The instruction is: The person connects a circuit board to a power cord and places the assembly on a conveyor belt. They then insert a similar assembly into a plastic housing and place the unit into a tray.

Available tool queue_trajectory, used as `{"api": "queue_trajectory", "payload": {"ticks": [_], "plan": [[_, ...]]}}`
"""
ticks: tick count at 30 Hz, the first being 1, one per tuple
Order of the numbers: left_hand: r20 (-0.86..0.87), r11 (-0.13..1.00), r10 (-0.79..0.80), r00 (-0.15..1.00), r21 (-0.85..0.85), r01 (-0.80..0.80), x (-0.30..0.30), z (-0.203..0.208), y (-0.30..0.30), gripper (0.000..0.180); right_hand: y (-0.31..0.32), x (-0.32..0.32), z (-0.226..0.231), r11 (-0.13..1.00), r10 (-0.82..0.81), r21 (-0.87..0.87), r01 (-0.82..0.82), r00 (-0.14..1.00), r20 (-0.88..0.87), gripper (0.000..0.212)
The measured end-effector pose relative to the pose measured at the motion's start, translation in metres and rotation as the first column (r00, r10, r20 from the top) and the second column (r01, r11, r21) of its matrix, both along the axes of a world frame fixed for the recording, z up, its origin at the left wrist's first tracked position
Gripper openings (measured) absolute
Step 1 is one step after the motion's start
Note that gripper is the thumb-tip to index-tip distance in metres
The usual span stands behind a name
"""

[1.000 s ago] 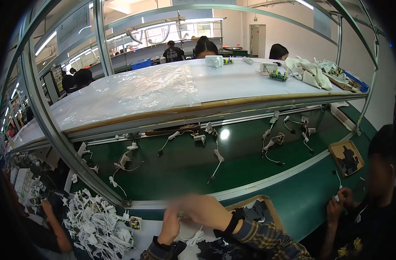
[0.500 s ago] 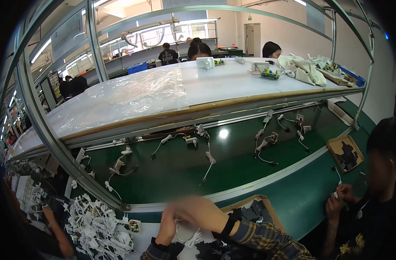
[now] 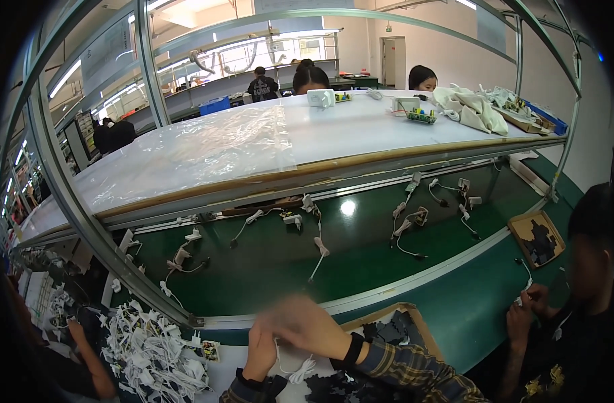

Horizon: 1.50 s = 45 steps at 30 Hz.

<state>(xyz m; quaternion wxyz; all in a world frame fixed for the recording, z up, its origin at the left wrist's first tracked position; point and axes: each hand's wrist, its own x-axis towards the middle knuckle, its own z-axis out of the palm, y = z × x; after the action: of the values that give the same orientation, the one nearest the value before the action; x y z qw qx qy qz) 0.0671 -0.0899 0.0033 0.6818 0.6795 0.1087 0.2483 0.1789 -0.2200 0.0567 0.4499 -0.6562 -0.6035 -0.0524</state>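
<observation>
My left hand (image 3: 258, 349) and my right hand (image 3: 310, 330) meet in front of me at the near side of the bench, fingers closed together. A white cable (image 3: 278, 356) runs up into the place where they join. Its lower part lies in a bundled coil (image 3: 303, 370) beneath my right hand. The upper fingers are blurred, and whatever sits at the cable's end is hidden between them. Close by on the right is a cardboard tray (image 3: 414, 322) of flat dark grey pieces (image 3: 387, 331), with more such pieces below my right wrist.
A heap of white cabled adapters (image 3: 152, 356) lies at left, beside a metal post (image 3: 85, 228). Ahead, a green conveyor belt (image 3: 273, 269) carries adapters and cables under a white shelf (image 3: 360, 127). Co-workers sit either side; the right one's hands (image 3: 525, 309) hold a white cable.
The adapters and cables on the green belt have shifted slightly left. My hands stay together in nearly the same place, with small finger movement at the cable.
</observation>
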Motion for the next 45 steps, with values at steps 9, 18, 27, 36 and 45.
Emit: {"api": "queue_trajectory", "payload": {"ticks": [9, 18, 27, 36, 45], "plan": [[0.088, 0.976, -0.122, 0.989, 0.194, 0.103, 0.0, -0.002, 0.002, 0.041, 0.008, 0.003, -0.025, 0.939, 0.243, 0.048, -0.34, 0.56, -0.792, 0.042], [0.086, 0.996, -0.076, 0.993, 0.046, 0.072, -0.002, 0.001, -0.001, 0.033, 0.01, 0.002, -0.021, 0.927, 0.275, 0.106, -0.36, 0.46, -0.844, 0.043], [-0.003, 0.996, -0.069, 0.998, -0.051, 0.069, -0.009, 0.004, 0.004, 0.034, 0.014, -0.001, -0.033, 0.947, 0.203, 0.066, -0.316, 0.423, -0.883, 0.048], [0.052, 0.994, 0.063, 0.997, -0.094, -0.058, -0.005, 0.012, -0.003, 0.025, -0.004, 0.071, 0.005, 0.998, 0.033, 0.053, 0.02, 0.559, -0.828, 0.032], [-0.007, 0.998, 0.034, 0.999, -0.054, -0.035, -0.012, 0.013, 0.007, 0.02, 0.083, 0.248, -0.033, 0.542, -0.706, -0.283, 0.791, 0.612, 0.357, 0.044]]}}
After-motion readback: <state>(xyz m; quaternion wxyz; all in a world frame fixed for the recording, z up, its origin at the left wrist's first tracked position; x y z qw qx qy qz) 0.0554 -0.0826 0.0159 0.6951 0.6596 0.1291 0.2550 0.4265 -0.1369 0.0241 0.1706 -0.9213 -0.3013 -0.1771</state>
